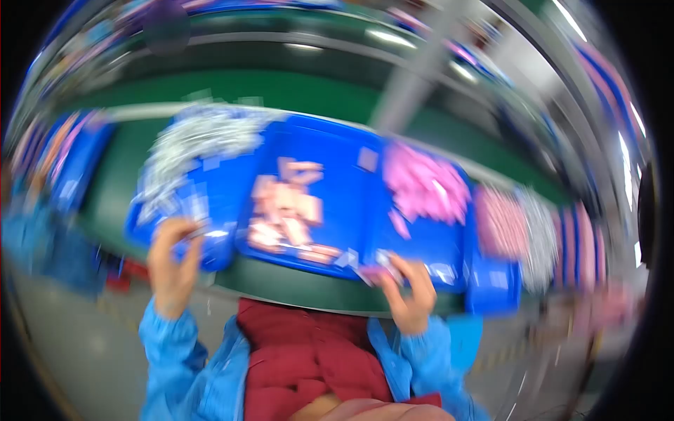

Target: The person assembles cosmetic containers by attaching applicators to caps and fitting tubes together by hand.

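Observation:
My left hand [173, 263] is over the near edge of the left blue tray [217, 242], thumb and fingers curled towards each other in a pinch. Whatever it holds, if anything, is lost in blur beside the clear, whitish pieces [200, 140] heaped in that tray. At the near right edge of the middle blue tray [344, 151], my right hand [413, 291] pinches a small pink piece [372, 274] with something shiny and clear at it. Peach-coloured pieces [288, 207] lie loose in the middle tray. Bright pink pieces [425, 182] fill the far part of the right blue tray [421, 252].
The trays stand side by side on a green work surface [316, 284]. Further right are another blue tray [491, 284], a pale pink pile [502, 224] and a whitish pile [539, 242]. A grey post [407, 91] rises behind the trays. More trays line the left end.

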`<act>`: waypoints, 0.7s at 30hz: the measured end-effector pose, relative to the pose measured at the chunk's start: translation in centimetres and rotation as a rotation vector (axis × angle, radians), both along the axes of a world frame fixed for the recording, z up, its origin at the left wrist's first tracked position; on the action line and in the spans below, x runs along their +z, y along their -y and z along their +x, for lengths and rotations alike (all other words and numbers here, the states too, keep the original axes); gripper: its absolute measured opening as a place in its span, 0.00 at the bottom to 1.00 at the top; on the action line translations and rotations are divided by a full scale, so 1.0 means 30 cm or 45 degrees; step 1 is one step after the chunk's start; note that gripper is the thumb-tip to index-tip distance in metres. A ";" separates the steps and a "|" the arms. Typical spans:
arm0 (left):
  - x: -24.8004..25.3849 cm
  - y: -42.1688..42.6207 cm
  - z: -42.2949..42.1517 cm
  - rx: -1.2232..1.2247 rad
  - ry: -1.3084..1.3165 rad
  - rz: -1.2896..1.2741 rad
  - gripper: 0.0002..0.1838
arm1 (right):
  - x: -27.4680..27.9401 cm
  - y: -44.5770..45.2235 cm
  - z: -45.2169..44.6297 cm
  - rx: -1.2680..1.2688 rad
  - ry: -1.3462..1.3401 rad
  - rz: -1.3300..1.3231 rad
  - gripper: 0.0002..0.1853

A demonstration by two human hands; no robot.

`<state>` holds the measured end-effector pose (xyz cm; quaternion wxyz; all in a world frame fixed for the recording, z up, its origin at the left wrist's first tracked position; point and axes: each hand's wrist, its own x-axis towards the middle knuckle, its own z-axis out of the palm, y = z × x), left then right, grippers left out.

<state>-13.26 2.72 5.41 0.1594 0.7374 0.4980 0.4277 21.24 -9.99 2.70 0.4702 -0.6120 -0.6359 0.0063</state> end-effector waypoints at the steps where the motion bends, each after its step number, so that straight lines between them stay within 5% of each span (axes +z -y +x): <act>1: -0.057 -0.009 -0.016 -0.015 0.113 -0.011 0.14 | 0.018 0.006 0.013 -0.048 -0.065 0.010 0.20; 3: -0.114 -0.016 0.008 -0.127 0.517 -0.055 0.14 | 0.030 0.030 0.075 -0.116 -0.121 0.027 0.19; 7: -0.132 -0.015 0.074 -0.264 0.718 -0.091 0.14 | -0.015 0.095 0.316 -0.526 -0.375 0.230 0.16; 11: -0.133 0.011 0.190 -0.322 0.971 -0.176 0.14 | 0.014 0.177 0.588 -1.055 0.067 0.097 0.13; 21: -0.133 0.063 0.345 -0.486 1.120 -0.422 0.17 | -0.107 0.120 0.707 -1.118 0.595 -0.095 0.09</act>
